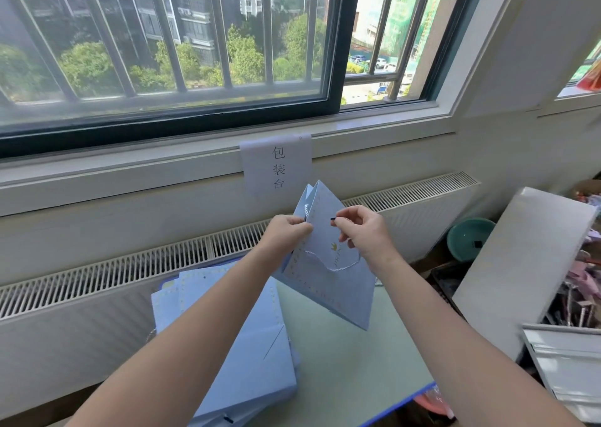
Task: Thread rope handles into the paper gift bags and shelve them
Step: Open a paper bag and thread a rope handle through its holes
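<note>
A light blue paper gift bag (328,283) is held up above the table, tilted with one corner pointing upward. My left hand (287,231) pinches the bag's upper edge at a hole where white rope comes out. My right hand (364,231) pinches the black tip of the white rope handle (325,265) against the bag's face. The rope hangs in a loop across the bag's front. A stack of flat blue bags (237,338) lies on the table under my left forearm.
The pale green table (351,371) has a blue edge. A white radiator runs along the wall under the window, below a paper sign (278,166). At right stand a white board (520,264), a teal bowl (468,241) and cluttered items.
</note>
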Tool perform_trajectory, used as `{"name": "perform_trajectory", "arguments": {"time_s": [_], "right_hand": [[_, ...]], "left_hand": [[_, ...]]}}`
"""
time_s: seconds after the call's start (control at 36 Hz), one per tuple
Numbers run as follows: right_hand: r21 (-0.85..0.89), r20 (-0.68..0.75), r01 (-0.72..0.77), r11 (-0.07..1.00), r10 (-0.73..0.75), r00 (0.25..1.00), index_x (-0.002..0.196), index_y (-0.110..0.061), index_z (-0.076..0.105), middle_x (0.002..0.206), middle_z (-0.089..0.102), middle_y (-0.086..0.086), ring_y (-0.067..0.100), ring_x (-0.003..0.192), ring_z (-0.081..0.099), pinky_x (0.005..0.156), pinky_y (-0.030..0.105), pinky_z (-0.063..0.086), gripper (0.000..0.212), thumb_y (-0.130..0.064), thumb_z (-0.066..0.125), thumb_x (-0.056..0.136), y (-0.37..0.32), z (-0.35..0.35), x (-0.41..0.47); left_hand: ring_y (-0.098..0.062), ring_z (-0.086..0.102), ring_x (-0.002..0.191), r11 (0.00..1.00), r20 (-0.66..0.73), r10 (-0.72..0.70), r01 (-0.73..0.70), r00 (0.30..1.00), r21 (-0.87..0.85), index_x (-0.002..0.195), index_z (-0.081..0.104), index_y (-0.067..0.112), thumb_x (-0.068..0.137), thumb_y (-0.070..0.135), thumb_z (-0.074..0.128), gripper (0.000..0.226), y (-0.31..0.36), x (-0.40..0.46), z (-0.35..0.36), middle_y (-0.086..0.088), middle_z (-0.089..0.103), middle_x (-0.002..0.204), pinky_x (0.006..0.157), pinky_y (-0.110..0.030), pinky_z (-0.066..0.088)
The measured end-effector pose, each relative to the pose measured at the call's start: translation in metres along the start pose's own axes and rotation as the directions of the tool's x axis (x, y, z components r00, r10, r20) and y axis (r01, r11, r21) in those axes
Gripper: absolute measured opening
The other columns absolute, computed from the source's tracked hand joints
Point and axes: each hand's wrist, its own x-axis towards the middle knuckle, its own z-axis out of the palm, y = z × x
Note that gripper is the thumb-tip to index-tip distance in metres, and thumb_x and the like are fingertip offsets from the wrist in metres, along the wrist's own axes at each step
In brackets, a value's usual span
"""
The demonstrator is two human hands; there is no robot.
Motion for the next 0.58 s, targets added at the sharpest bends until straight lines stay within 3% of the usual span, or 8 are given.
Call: {"name": "perform_trajectory", "arguments": {"time_s": [0.17,0.36,0.58], "right_hand": [[-0.098,-0.057,0.048,0.994,-0.054,0.997,0.086,-0.015,0.070,0.076,0.068,-0.002,0.004,0.058,0.059,0.058,0.019,0.046,0.003,-0.013,0.069,0.086,-0.003,0.006,0.002],[-0.161,-0.119,0.055,0.985,-0.075,0.990,0.091,-0.012,0.071,0.079,0.069,0.000,0.009,0.065,0.061,0.068,0.025,0.052,0.004,-0.012,0.068,0.088,-0.002,0.006,0.003],[-0.165,-0.205,0.083,0.983,-0.116,0.972,0.090,-0.012,0.069,0.082,0.070,-0.001,0.010,0.066,0.063,0.066,0.021,0.052,0.003,-0.012,0.070,0.087,-0.008,0.004,0.006]], "left_hand": [[-0.018,0.069,0.074,0.996,0.045,0.053,-0.050,0.998,-0.080,0.099,0.073,0.008,0.090,-0.003,0.051,0.027,0.003,-0.006,0.006,-0.007,0.073,0.088,0.071,-0.028,0.057],[-0.018,0.069,0.075,0.993,0.078,0.081,-0.073,0.994,-0.097,0.095,0.073,0.016,0.090,-0.002,0.050,0.029,0.005,-0.008,0.011,-0.004,0.074,0.087,0.075,-0.034,0.058],[-0.019,0.070,0.076,0.995,0.091,0.097,-0.095,0.991,-0.031,0.113,0.066,0.025,0.089,0.003,0.053,0.035,0.005,-0.008,0.015,-0.004,0.074,0.093,0.077,-0.040,0.058]]}}
